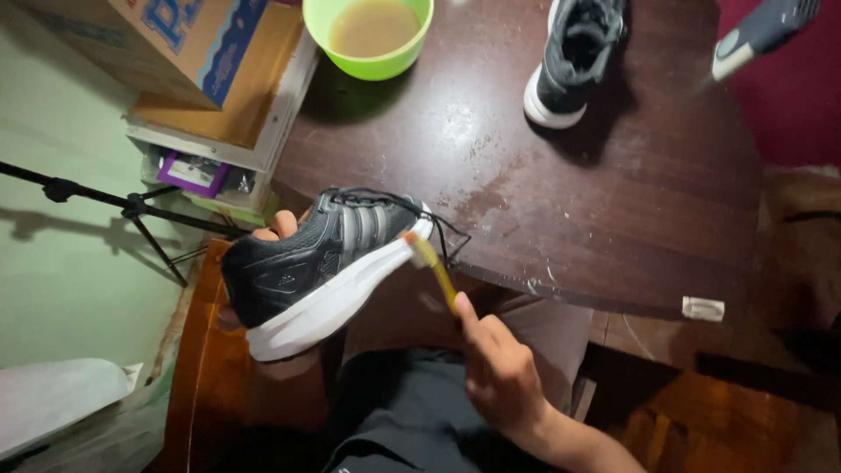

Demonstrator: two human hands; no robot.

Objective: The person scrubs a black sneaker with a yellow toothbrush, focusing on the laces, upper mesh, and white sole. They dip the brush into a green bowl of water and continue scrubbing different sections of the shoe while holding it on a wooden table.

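Over the lap, the left hand (279, 229) is gripping the shoe (320, 267) while the right hand (499, 368), closed on the toothbrush (434, 267), is scrubbing the sole's toe edge, likely needing steady strokes along the rim.

- shoe (307, 267): black sneaker, grey side stripes, thick white sole, laces loose. Held off the table on its side, toe pointing to 2 o'clock, heel to 8. Sits at 9 o'clock of frame centre, over the lap.
- toothbrush (435, 270): yellow handle, orange-white head. Head touches the white sole at the toe; handle runs to 5 o'clock.
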